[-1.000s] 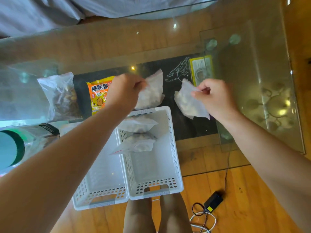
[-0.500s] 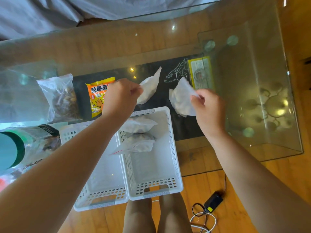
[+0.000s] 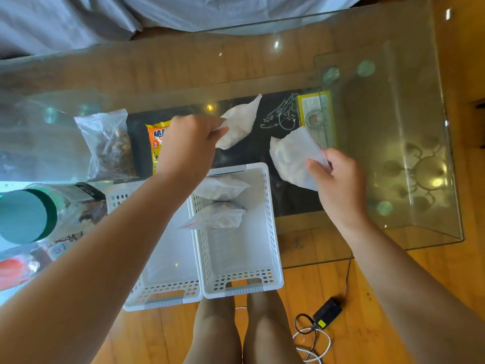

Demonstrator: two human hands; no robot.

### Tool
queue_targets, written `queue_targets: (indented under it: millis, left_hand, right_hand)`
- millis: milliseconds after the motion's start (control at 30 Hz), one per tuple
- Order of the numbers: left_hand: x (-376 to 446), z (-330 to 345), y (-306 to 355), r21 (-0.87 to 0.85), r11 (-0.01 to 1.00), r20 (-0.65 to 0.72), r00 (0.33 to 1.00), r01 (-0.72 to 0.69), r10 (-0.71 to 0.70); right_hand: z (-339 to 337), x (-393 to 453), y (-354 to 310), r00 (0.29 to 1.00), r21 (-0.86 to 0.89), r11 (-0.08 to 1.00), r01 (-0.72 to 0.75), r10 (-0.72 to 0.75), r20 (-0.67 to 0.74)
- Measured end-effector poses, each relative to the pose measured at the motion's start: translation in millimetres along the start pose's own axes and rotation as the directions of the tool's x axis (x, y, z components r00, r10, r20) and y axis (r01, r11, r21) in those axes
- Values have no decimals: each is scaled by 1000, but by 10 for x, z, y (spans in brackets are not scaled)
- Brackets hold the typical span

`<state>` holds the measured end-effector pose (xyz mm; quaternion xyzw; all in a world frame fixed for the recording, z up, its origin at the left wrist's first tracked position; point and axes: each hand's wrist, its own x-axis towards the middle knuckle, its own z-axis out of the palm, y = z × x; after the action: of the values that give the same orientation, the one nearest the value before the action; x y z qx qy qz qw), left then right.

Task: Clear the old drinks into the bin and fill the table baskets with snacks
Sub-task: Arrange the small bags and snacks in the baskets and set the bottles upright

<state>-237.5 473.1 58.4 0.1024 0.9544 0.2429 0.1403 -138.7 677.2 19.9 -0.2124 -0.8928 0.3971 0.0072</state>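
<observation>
Fingers (image 3: pixel 313 166) pinch white snack bag (image 3: pixel 294 156); label unreadable.

Both arms reach forward, left hand (image 3: pixel 187 143) and right hand (image 3: pixel 337 185) with fingers pinched.

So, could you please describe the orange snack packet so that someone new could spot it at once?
Start at the two white baskets at the glass table's near edge. Beyond the left one, partly hidden by the left hand, lies the orange snack packet. It alone is printed and brightly coloured; its neighbours are clear or whitish bags.
</observation>
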Motion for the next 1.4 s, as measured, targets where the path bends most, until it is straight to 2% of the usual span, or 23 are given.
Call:
queue_targets:
  millis: [167, 233, 367, 500, 600, 700, 867, 1067, 1233, 1400]
  left_hand:
    - [-660, -613, 161, -110, 986, -163, 981, -128, 109]
    - [-932, -822, 220, -162, 975, -177, 976, -154, 125]
    - [-1402, -936, 205, -253, 957, -81, 989, -139, 122]
    - [-1751, -739, 111, -281, 958, 45, 997, -54, 69]
    - [-1942, -512, 17, -221, 975, 197, 980, 16, 28]
    - [-2079, -255, -30, -152, 988, 346, 938, 27, 28]
    - [-2176, 222, -150, -79, 996, 449, 894, 38, 2]
    - [-2217, 690, -333, -15, 1000, 487, 873, 23, -12]
    - [-2169, 863, -421, 36, 997, 499, 864, 61, -71]
    - [-2069, 902, -447, 56, 997, 499, 864, 50, -71]
  right_hand:
    - [-400, -397, -306, 998, 36, 999, 32, -30, -54]
    - [-517, -540, -389, 999, 33, 999, 42, -41, -32]
    - [-642, -821, -451, 997, 67, 997, 30, -34, 68]
    - [-620, -1076, -507, 993, 75, 997, 25, -33, 115]
    - [-529, -1256, -535, 989, 51, 997, 51, -58, 137]
    - [-407, -1400, -552, 984, 41, 997, 71, -77, 162]
    - [-213, -1493, -529, 953, -11, 995, 104, -96, 288]
    - [228, -1454, -454, 869, -97, 979, 177, -109, 483]
    - [653, -1386, -379, 832, -201, 937, 286, -139, 537]
    - [938, -1277, -312, 787, -223, 939, 263, -75, 613]
